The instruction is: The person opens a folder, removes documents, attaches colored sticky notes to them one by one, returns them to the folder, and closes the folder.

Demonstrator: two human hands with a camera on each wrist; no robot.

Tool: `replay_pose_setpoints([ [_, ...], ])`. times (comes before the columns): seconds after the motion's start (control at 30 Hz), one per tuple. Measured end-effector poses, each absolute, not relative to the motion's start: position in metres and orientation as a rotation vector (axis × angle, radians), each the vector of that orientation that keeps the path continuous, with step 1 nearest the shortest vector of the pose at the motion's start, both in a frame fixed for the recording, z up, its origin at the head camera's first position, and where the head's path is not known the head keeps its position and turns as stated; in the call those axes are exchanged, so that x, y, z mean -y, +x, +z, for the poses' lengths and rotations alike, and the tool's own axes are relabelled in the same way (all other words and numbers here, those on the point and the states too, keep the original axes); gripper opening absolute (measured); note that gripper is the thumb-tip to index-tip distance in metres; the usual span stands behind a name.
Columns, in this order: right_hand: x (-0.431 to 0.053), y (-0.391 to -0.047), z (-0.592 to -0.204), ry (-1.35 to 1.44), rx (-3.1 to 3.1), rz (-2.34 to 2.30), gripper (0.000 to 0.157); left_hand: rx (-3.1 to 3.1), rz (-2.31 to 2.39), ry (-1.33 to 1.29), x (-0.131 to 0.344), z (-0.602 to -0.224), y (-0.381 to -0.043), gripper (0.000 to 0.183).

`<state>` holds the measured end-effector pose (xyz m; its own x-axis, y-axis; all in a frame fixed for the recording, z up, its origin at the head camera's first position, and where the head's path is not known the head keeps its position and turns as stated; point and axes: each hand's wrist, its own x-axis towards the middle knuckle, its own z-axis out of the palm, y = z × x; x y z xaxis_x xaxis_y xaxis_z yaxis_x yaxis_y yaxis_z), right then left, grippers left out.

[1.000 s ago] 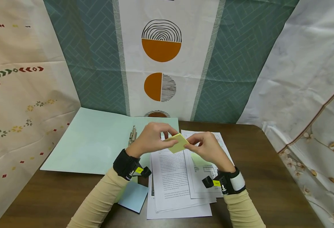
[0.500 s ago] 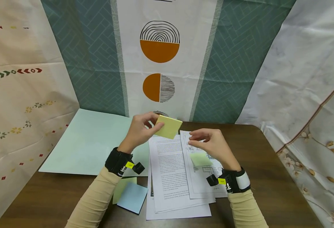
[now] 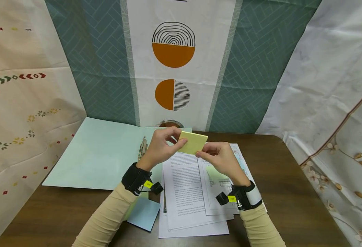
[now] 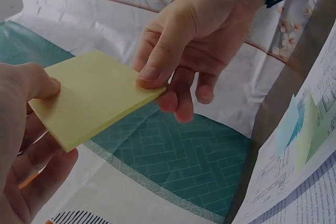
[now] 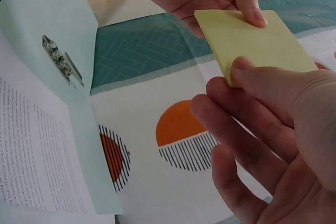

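A pad of yellow sticky notes [image 3: 194, 142] is held up over the papers, between both hands. My left hand [image 3: 163, 144] grips its left side, thumb on the face and fingers behind. At the lower right corner, my right hand [image 3: 221, 156] pinches the pad between thumb and forefinger. The left wrist view shows the right thumb on the corner of the yellow pad [image 4: 97, 98], the other right fingers loosely bent below. In the right wrist view the pad [image 5: 262, 43] is seen from the other side, both thumbs on its face.
A pale green folder [image 3: 106, 154] lies spread on the wooden table [image 3: 292, 192], its metal clip [image 3: 142, 148] near the left hand. Printed sheets [image 3: 187, 192] lie in front, a light green note [image 3: 214, 173] on the right ones. A blue note pad [image 3: 144, 213] lies nearer.
Half a second ago the right hand was apart from the yellow pad, which the left hand held farther left. Now the pad has moved right and the right hand pinches its corner again.
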<state>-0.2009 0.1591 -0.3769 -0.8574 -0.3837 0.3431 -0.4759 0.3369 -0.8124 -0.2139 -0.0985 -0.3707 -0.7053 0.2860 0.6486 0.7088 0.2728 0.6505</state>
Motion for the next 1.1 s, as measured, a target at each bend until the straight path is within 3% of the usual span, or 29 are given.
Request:
replay_pose_setpoints([
  [0.27, -0.170, -0.199, -0.371, 0.749, 2.516, 1.427, 0.003, 2.173, -1.398, -0.921, 0.107, -0.368, -0.218, 0.025],
  [0.5, -0.178, -0.196, -0.368, 0.742, 2.544, 0.938, 0.006, 2.142, -1.253, -0.960, 0.123, -0.360, -0.220, 0.043],
  [0.8, -0.169, -0.192, -0.368, 0.861, 2.559, 0.734, 0.007, 2.292, -0.908, -1.164, 0.109, -0.367, -0.218, 0.012],
  [1.1, -0.182, -0.194, -0.364, 0.818, 2.479, 0.998, 0.008, 2.233, -1.219, -1.073, 0.113, -0.371, -0.223, 0.009],
])
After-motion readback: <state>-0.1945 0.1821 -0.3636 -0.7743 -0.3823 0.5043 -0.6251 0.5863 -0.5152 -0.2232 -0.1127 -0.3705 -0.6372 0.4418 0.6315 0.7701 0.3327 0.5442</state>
